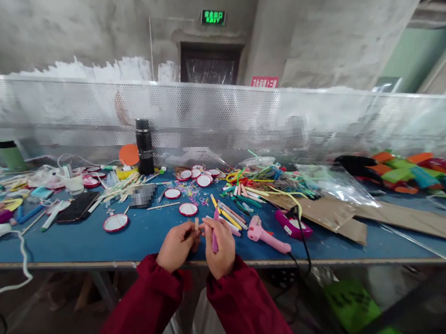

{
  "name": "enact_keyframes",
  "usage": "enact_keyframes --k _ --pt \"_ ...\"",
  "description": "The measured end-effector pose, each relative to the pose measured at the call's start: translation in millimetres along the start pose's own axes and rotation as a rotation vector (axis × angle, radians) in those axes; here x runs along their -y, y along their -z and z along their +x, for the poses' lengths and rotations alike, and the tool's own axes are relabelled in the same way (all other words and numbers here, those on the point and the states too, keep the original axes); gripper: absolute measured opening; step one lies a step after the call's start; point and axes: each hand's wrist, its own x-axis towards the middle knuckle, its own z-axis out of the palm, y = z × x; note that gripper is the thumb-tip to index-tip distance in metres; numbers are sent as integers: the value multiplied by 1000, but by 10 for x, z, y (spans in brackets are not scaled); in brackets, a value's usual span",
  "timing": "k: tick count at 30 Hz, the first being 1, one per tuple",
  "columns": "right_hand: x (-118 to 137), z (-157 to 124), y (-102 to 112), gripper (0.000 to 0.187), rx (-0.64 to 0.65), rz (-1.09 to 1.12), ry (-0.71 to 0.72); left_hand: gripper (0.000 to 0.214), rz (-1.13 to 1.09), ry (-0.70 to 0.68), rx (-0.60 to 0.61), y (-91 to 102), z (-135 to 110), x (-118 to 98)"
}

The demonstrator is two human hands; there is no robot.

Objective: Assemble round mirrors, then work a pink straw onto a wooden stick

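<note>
My left hand is closed near the table's front edge. It pinches a short, flat, pale wooden stick that stands up between thumb and fingers. Close beside it, my right hand is wrapped round a purple pen, its fingertips near the stick. Whether the pen's tip touches the stick cannot be made out. Just beyond the hands lies a round white disc with a red rim. To the right of my right hand lie several coloured markers and a pink hot glue gun.
The blue table holds a black bottle, a dark phone, loose wooden sticks and a purple case. Cardboard sheets lie to the right. A perforated metal screen runs along the back.
</note>
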Motion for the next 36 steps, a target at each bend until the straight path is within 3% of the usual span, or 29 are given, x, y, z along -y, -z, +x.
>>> enact_keyframes --k 10,22,29,36 --pt "-70 -12 11 13 35 77 -131 35 24 -9 5 6 32 26" --pt "-22 58 51 19 -98 167 -231 32 182 -64 35 -10 38 13" --pt "-66 35 25 24 -1 215 -231 28 131 -86 9 11 28 19" --pt "-93 15 34 22 18 223 -259 30 189 -66 21 -5 29 30"
